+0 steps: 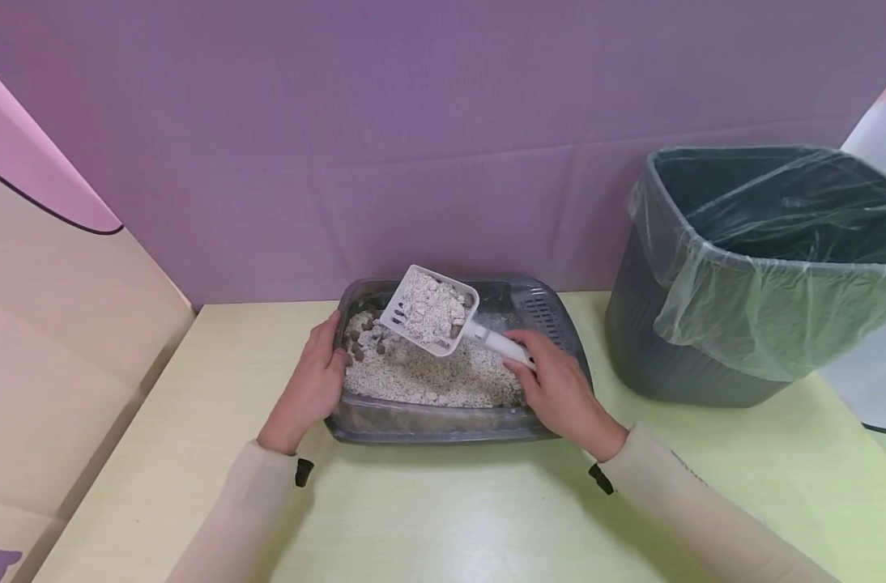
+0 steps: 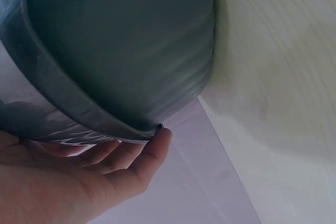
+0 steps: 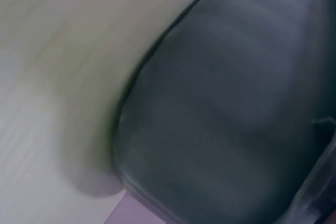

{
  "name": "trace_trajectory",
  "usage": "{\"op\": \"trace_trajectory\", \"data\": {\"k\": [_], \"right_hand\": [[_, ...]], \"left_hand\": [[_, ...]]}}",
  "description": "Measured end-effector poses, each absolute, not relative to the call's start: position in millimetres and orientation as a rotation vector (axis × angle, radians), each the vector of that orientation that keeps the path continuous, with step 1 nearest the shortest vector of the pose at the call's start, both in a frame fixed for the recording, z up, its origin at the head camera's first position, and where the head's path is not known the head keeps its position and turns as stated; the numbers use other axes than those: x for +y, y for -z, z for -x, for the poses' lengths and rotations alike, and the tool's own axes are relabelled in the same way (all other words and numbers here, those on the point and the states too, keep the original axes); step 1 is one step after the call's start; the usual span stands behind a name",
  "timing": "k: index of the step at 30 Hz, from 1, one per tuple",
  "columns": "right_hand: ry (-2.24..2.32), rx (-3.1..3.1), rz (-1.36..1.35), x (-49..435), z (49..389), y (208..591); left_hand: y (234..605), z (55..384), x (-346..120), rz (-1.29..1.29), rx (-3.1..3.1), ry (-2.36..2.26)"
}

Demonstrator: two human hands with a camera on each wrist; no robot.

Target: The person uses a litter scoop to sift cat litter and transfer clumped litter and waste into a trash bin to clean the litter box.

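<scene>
In the head view, a grey litter box sits on the table, holding pale granular litter and dark clumps toward its left side. My left hand grips the box's left rim; in the left wrist view, the thumb of that left hand lies at the rim of the litter box. My right hand holds a white litter scoop by its handle, above the box. The scoop's head is heaped with litter and a few dark clumps. The right wrist view shows mainly the litter box's outer wall.
To the right of the box stands a dark trash bin with a clear plastic liner folded over its rim. A purple backdrop rises behind the pale table. A beige panel borders the left side.
</scene>
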State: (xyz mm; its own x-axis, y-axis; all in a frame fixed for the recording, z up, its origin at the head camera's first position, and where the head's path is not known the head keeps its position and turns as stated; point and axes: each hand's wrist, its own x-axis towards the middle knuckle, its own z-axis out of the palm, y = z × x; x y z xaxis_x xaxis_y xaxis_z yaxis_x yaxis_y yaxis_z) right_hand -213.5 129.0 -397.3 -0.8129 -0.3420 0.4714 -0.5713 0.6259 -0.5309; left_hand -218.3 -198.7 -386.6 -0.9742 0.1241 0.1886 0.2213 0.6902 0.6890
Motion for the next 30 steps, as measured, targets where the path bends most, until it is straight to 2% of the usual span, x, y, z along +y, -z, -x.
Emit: {"op": "trace_trajectory", "data": {"k": [15, 30], "right_hand": [[-1.059, -2.468, -0.706, 132.9, 212.1, 399.1], [-1.082, -2.573, -0.790, 134.6, 211.4, 399.5]], "left_hand": [[385.3, 217.8, -198.0, 0.288, -2.754, 1.160], [385.7, 217.3, -198.0, 0.285, -2.754, 1.187]]}}
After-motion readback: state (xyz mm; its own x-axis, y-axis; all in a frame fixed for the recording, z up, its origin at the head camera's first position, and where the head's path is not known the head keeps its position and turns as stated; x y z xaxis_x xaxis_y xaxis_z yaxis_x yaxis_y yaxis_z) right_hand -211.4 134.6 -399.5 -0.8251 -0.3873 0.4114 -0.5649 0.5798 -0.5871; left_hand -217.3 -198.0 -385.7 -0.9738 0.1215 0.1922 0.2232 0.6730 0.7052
